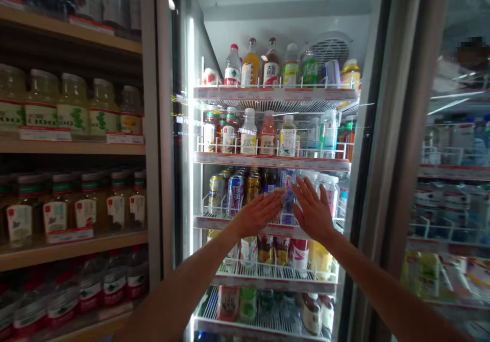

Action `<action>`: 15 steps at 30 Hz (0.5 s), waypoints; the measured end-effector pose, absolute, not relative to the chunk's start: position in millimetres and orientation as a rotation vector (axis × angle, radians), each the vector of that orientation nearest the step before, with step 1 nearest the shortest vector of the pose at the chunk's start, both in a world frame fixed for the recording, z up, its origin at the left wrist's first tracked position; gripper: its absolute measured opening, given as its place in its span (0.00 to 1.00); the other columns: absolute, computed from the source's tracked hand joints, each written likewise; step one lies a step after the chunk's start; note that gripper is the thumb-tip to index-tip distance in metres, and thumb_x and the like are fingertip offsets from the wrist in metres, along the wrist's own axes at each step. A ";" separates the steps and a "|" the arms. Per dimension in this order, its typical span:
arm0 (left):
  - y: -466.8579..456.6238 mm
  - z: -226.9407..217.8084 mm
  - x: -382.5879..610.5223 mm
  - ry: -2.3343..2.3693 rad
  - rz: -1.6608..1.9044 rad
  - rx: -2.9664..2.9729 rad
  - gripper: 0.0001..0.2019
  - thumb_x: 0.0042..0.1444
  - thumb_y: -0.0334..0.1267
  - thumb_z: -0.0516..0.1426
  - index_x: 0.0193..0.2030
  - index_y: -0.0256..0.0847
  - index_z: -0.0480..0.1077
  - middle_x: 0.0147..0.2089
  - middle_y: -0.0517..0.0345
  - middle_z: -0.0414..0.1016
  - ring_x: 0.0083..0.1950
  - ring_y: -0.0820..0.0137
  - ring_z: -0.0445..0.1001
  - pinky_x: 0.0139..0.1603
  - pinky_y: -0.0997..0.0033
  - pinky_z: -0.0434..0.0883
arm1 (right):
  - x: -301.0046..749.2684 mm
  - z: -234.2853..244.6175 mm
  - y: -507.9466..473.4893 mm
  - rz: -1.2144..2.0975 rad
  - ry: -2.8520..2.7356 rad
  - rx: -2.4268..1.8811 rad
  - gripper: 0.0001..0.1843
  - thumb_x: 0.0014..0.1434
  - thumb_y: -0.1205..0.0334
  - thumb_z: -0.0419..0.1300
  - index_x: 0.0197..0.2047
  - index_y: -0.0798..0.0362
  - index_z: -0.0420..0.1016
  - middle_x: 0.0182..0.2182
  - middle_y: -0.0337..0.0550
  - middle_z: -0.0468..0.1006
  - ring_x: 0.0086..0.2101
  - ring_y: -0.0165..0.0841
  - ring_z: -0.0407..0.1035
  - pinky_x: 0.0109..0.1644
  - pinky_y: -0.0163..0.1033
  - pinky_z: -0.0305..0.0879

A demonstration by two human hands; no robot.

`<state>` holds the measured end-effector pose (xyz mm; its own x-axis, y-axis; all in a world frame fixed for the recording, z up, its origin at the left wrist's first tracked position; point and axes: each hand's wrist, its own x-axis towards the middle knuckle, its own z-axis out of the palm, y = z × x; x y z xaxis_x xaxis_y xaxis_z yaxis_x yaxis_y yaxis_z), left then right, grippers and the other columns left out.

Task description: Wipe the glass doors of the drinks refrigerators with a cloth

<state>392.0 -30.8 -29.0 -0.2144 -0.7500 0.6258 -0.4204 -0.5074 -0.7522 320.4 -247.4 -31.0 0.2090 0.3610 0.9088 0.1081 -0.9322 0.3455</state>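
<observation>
An open drinks fridge stands in front of me, its wire shelves [271, 93] full of bottles and cans. Both my arms reach into it at the third shelf down. My left hand [260, 212] is stretched out flat, fingers together, pointing right toward a bottle with a blue label [288, 184]. My right hand [312, 208] is open with fingers spread, palm facing into the fridge, just right of that bottle. Neither hand holds anything. Cans [234, 193] stand to the left of my hands on the same shelf.
Wooden shelves [72, 147] on the left carry rows of jars and bottles. The fridge's glass door [440, 178] hangs open on the right, with more drinks visible behind the glass. Lower fridge shelves [268, 275] hold cartons and cans.
</observation>
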 end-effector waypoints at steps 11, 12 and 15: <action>-75.5 -18.4 387.7 1.412 -1.863 -1.748 0.20 0.62 0.35 0.48 0.60 0.38 0.60 0.68 0.54 0.53 0.70 0.66 0.43 0.68 0.61 0.52 | 309.4 -41.0 -291.9 1.804 0.431 2.263 0.35 0.63 0.62 0.47 0.69 0.49 0.34 0.64 0.47 0.55 0.65 0.37 0.43 0.67 0.53 0.36; -79.1 -17.2 387.4 1.358 -1.920 -1.808 0.20 0.62 0.35 0.48 0.61 0.36 0.59 0.67 0.53 0.53 0.70 0.65 0.43 0.68 0.60 0.52 | 307.9 -41.0 -294.9 1.805 0.422 2.258 0.35 0.63 0.62 0.47 0.69 0.50 0.34 0.64 0.47 0.55 0.65 0.37 0.43 0.67 0.53 0.36; -88.0 -14.6 385.8 1.192 -2.069 -1.975 0.21 0.61 0.36 0.48 0.61 0.32 0.59 0.67 0.47 0.55 0.71 0.62 0.42 0.68 0.56 0.52 | 304.3 -40.3 -303.6 1.824 0.398 2.227 0.34 0.63 0.61 0.47 0.69 0.51 0.36 0.63 0.49 0.57 0.65 0.37 0.43 0.67 0.53 0.37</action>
